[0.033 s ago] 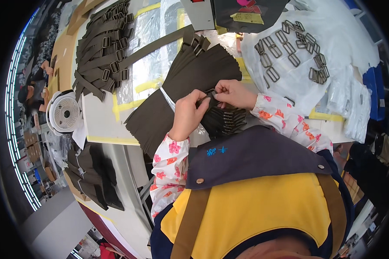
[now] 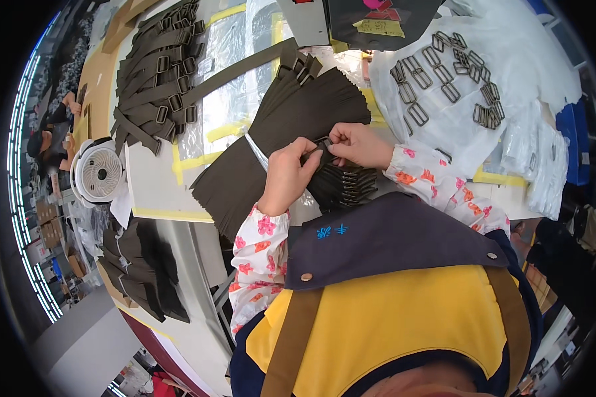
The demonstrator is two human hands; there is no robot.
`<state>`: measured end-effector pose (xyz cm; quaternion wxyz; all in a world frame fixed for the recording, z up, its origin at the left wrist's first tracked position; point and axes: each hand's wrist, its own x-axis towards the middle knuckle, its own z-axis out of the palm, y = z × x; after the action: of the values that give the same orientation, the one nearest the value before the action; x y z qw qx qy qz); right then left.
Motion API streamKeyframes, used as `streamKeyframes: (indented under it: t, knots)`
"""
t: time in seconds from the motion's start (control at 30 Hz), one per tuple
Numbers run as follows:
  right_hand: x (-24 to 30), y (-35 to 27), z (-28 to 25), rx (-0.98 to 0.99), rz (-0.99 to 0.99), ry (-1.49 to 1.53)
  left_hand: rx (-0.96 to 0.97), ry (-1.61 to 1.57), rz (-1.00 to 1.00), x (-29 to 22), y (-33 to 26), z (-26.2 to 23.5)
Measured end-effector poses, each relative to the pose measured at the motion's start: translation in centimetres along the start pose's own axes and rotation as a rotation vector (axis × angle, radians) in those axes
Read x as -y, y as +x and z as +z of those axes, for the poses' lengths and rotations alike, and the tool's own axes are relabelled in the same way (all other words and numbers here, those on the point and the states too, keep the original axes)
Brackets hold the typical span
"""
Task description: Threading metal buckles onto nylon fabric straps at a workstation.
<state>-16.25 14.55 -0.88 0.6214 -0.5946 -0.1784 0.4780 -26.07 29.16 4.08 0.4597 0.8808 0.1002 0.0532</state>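
A white fan (image 2: 98, 173) is at the far left of the frame, near the desk (image 2: 155, 192). Lower left lies a tied dark bundle (image 2: 139, 271). Upper left, a heap of buckled straps (image 2: 162, 79) looks finished. In the centre, a fanned strap bundle (image 2: 311, 99) is mostly plain, apparently not yet fitted. The left hand's (image 2: 286, 173) grip is closed, thumb against fingers, on 1 dark strap end (image 2: 313, 153); the right hand's (image 2: 361, 145) grip pinches a dark buckle (image 2: 323, 141) against it, though the fingertips partly hide the join. Upper right, many loose buckles (image 2: 462, 67) remain off any strap.
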Motion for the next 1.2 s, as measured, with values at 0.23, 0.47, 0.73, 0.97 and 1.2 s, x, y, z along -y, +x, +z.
streamKeyframes:
  t: [0.23,0.47,0.73,0.97,1.2]
  knots:
    - [1.3,-1.5,0.3,-0.009,-0.300,-0.441,0.065,-0.014,-0.005,-0.2,0.9,0.2]
    - [1.5,-3.6,-1.7,-0.126,-0.182,-0.100,0.238,0.049,0.064,-2.0,1.6,0.8]
    - [3.2,-8.7,-11.4,-0.712,-0.446,-0.761,0.158,0.476,0.572,-2.0,0.7,4.7]
    - [2.6,-8.5,-18.8,-0.913,-0.207,-1.322,0.107,0.365,0.364,-1.9,0.3,4.7]
    - [3.1,-8.3,-19.0,-0.779,-0.338,-1.204,0.092,0.622,0.332,-2.0,0.0,5.2]
